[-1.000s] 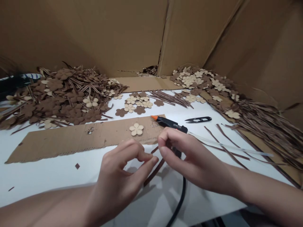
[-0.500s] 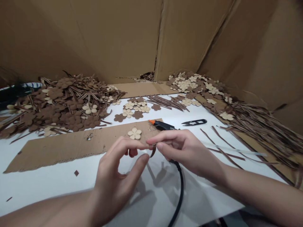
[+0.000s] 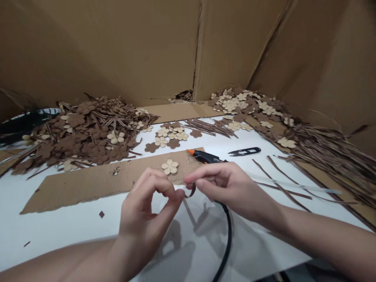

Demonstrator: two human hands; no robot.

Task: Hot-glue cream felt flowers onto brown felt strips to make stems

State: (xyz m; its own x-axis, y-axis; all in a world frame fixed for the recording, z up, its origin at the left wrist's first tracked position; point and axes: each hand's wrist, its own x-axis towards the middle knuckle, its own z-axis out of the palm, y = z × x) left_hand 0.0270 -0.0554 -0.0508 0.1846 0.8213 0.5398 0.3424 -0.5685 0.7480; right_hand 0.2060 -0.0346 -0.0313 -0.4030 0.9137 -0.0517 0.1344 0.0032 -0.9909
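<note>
Both hands are raised over the near edge of the cardboard piece (image 3: pixel 88 184). A short brown strip (image 3: pixel 192 191) curves in a small loop between their fingertips. My left hand (image 3: pixel 148 207) pinches its lower left end with thumb and forefinger. The other end is gripped by my right hand (image 3: pixel 229 184), fingers closed around it and partly hiding it. Just beyond my fingers a cream five-petal flower (image 3: pixel 169 167) lies flat on the cardboard. Behind my right hand rests a black glue gun (image 3: pixel 207 156) with an orange tip, its cable (image 3: pixel 227 239) running toward me.
Thread snips (image 3: pixel 244 151) lie right of the glue gun, with loose brown strips (image 3: pixel 283 188) nearer. A heap of flowers and strips (image 3: pixel 96 133) fills the left; more flowers (image 3: pixel 235 102) and a strip bundle (image 3: pixel 331 160) line the right. Cardboard walls (image 3: pixel 117 51) enclose the table.
My left thumb and forefinger have closed together on the strip's lower end, bending it into a wider curve. My right hand keeps its grip. The whole view has shifted slightly.
</note>
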